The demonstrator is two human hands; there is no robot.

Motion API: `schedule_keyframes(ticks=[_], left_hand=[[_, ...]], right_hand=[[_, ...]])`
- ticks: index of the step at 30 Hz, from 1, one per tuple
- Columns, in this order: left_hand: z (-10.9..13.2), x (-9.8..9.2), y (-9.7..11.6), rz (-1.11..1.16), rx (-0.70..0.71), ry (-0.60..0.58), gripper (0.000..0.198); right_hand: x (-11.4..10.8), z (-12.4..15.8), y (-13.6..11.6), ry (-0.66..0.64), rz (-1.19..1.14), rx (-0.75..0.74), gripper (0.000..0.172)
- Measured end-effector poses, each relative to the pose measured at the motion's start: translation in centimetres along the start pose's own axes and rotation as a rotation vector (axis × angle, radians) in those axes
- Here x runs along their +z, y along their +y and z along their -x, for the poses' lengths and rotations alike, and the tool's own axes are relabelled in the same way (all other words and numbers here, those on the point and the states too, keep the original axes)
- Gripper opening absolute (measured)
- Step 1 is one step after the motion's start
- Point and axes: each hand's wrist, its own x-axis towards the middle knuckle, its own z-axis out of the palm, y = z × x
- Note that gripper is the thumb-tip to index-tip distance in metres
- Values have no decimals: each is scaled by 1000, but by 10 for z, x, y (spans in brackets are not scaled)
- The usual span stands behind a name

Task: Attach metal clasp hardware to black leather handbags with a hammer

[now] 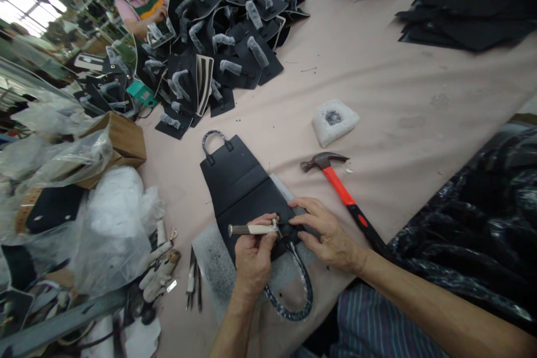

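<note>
In the head view, I see my left hand (254,257) grasping a white-handled metal tool (251,229) over the black leather bag (241,184). My right hand (329,235) lies open on the bag, which sits partly on a grey mat (212,268) near the lower edge of the table (398,95). A claw hammer (339,187) lies just beside, a pile of black bags (210,50) is toward the far edge, and plastic sacks (113,229) crowd the left edge.

Your left hand (254,260) is hiding the working end of the white-handled tool (258,229), so you are not showing what it is meeting on the black leather bag panel (239,184). Your right hand (327,232) is covering the panel's nearby edge too. The picture's top edge is cutting off the pile of black bag panels (247,50) and the co-worker (138,8), and the small metal tools (192,279) are too blurred to name.
</note>
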Motion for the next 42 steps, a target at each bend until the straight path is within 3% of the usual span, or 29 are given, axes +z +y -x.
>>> schedule_keyframes(ticks=[6, 16, 24, 35, 42], left_hand=[[-1, 0, 4, -52, 18, -2, 11], [-5, 5, 8, -233, 169, -47, 9], [-4, 8, 5, -367, 341, -59, 11], [2, 17, -1, -477, 401, -21, 13], [1, 23, 7, -524, 381, 10, 17]], right_hand=[[0, 2, 2, 3, -9, 4, 43], [-2, 1, 0, 25, -18, 24, 43], [2, 5, 3, 163, -115, 158, 53], [6, 5, 8, 216, -148, 124, 55], [5, 5, 3, 218, -78, 96, 49]])
